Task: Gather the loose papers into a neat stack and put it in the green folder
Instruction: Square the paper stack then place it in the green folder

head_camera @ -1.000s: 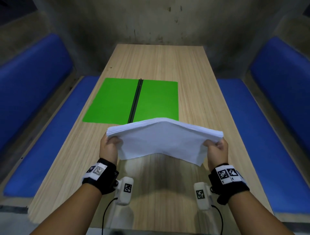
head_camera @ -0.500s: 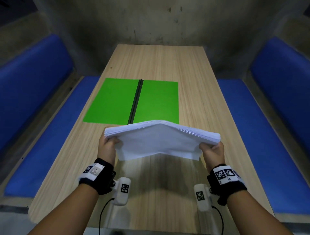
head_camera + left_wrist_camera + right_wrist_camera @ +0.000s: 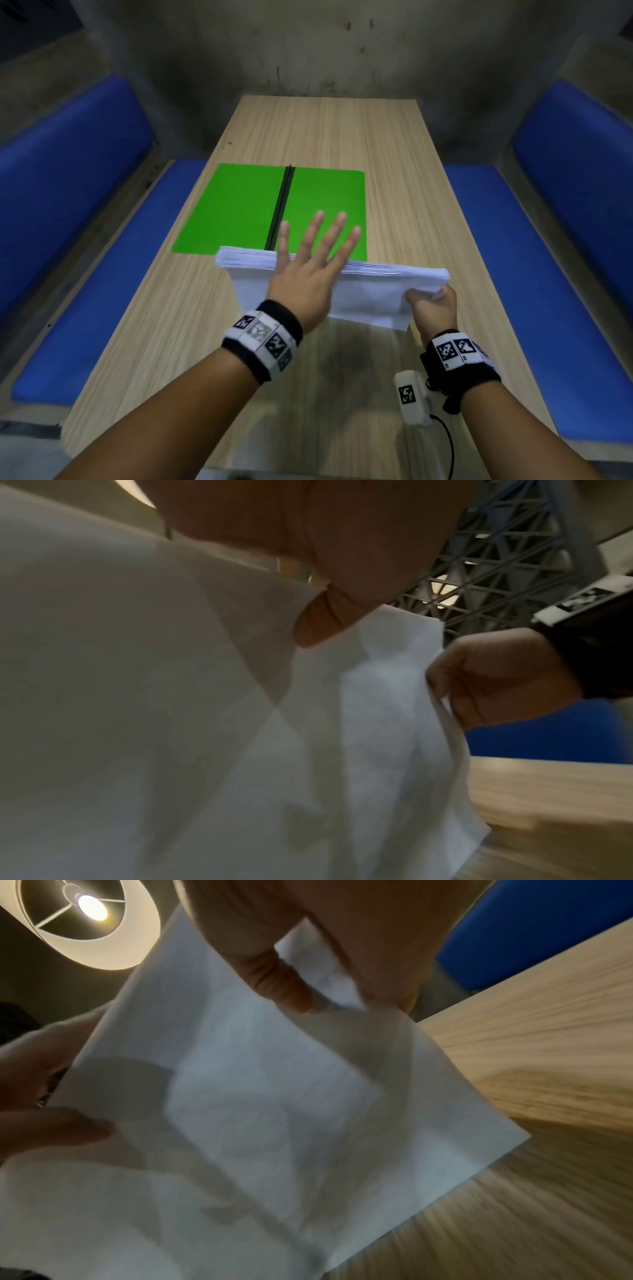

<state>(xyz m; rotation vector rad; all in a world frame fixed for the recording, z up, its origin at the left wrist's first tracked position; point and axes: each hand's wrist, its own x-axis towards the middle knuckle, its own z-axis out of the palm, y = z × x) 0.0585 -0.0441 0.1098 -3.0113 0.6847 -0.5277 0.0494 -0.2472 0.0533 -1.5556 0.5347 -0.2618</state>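
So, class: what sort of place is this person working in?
Probably a booth-style seating nook, like a diner or canteen: a long wooden table between blue padded benches, bare concrete wall behind, a pendant lamp overhead.

- Both forearms are bare, with no sleeves.
- The left wrist wears a black wristband (image 3: pixel 270 337) ringed by a white strip of square black-and-white markers.
- The right wrist wears a matching black wristband (image 3: pixel 460 368) with its own white marker strip.
- A small white camera unit (image 3: pixel 411 397) with a black-and-white marker hangs under the right wrist.
- A thin black cable (image 3: pixel 448 445) trails from that unit.
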